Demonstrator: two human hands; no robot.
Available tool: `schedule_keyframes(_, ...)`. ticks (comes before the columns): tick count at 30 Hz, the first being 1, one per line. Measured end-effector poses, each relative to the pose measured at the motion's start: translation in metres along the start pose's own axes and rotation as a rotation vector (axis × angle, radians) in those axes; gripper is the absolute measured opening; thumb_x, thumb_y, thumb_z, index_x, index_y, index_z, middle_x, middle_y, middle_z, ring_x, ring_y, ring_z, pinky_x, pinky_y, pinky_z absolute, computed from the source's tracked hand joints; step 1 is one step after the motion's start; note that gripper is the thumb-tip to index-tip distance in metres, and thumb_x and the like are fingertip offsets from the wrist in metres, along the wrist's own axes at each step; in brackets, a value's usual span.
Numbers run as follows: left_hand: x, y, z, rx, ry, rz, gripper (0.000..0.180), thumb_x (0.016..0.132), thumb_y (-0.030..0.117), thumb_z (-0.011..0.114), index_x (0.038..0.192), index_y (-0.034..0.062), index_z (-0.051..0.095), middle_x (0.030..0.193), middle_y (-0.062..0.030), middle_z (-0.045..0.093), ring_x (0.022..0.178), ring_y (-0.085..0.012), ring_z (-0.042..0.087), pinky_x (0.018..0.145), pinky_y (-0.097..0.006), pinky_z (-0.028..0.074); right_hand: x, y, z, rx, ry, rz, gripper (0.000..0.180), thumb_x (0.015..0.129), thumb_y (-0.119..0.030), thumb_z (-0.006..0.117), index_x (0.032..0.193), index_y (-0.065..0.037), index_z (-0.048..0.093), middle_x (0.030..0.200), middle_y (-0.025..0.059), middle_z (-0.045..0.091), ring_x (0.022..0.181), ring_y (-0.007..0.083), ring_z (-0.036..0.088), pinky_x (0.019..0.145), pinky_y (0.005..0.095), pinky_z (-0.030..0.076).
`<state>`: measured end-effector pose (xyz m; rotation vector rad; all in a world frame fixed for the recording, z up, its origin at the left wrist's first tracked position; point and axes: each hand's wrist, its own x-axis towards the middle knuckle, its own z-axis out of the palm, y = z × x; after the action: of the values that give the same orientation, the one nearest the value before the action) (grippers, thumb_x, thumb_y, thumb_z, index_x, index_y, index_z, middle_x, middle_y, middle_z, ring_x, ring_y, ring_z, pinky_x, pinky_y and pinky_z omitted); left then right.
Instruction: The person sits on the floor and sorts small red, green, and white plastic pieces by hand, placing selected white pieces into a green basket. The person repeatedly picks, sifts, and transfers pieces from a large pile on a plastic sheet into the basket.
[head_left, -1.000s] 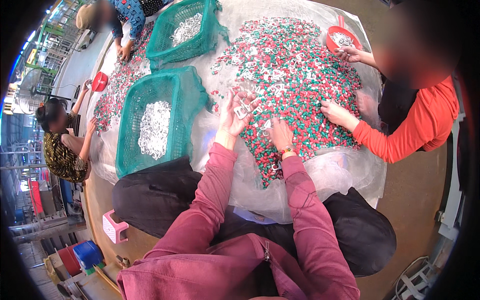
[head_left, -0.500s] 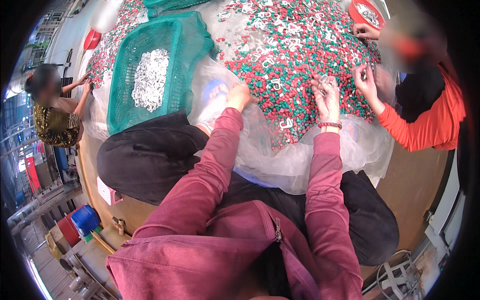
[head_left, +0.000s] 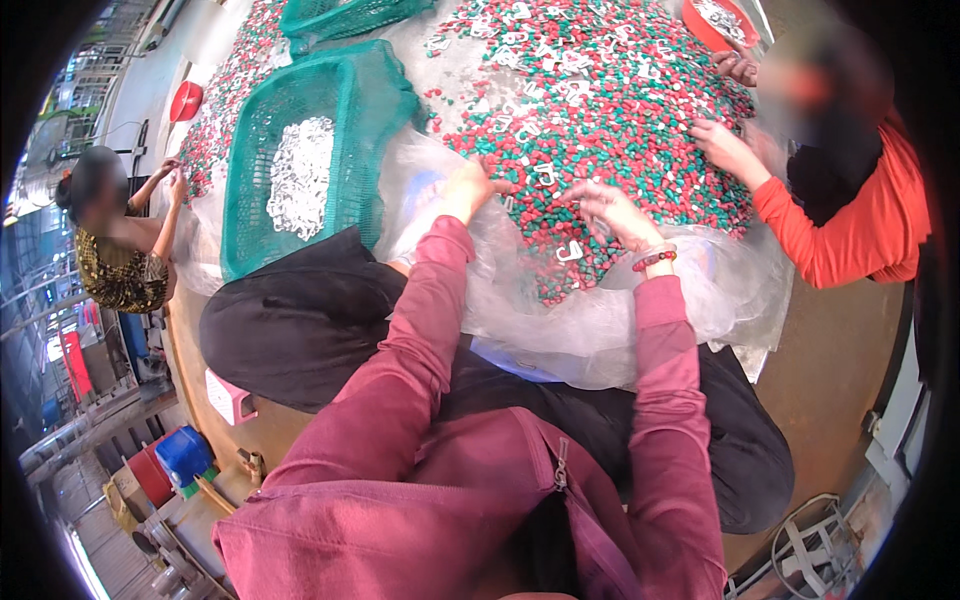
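Note:
My left hand (head_left: 470,190) is closed beside the near left edge of a spread of small red and green pieces (head_left: 600,130). One digit points right; anything inside the fist is hidden. My right hand (head_left: 612,212), a red bead bracelet at its wrist, hovers low over the pieces with fingers apart, reaching leftward. I see nothing held in it. Between both hands lie white hook-shaped clips (head_left: 570,251), one near the front edge and another farther back. A translucent sheet (head_left: 560,335) is bunched in front of my crossed legs.
A green mesh basket (head_left: 350,150) with a heap of white clips stands left of my hands. At right, a person in an orange sleeve (head_left: 820,235) reaches into the pieces near a red bowl (head_left: 722,38). Another person (head_left: 120,235) sits far left, near a red dish (head_left: 186,101).
My right hand has turned and lowered leftward, its fingers spreading from a raised, curled pose. My left hand has shifted slightly. The right-hand person's near hand has moved onto the pieces.

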<state>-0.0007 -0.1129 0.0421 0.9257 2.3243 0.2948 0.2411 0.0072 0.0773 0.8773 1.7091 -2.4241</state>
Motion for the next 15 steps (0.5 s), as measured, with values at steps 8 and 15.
schedule_keyframes(8,-0.037,-0.012,0.057,0.274,0.152,0.068,0.059,0.071,0.043,0.077,0.102,-0.0024,0.057,0.110,-0.0204,0.059,0.098,-0.0344,0.063,0.080,-0.044,0.052,-0.005,0.062,0.024,-1.235,0.022,-0.135,0.033,0.083,-0.016,0.060,0.116,-0.012,0.057,0.091,0.0157,0.064,0.089,0.0322,0.064,0.073,0.0446,0.051)
schedule_keyframes(15,-0.016,-0.011,0.028,-0.009,0.309,0.151,0.031,0.090,0.028,0.054,0.097,-0.0009,0.059,0.085,-0.0210,0.064,0.082,-0.0385,0.064,0.069,-0.047,0.049,-0.012,0.074,0.036,-1.279,0.135,-0.254,0.018,0.086,-0.016,0.058,0.102,-0.008,0.056,0.104,0.0126,0.056,0.101,0.0291,0.059,0.075,0.0417,0.050)
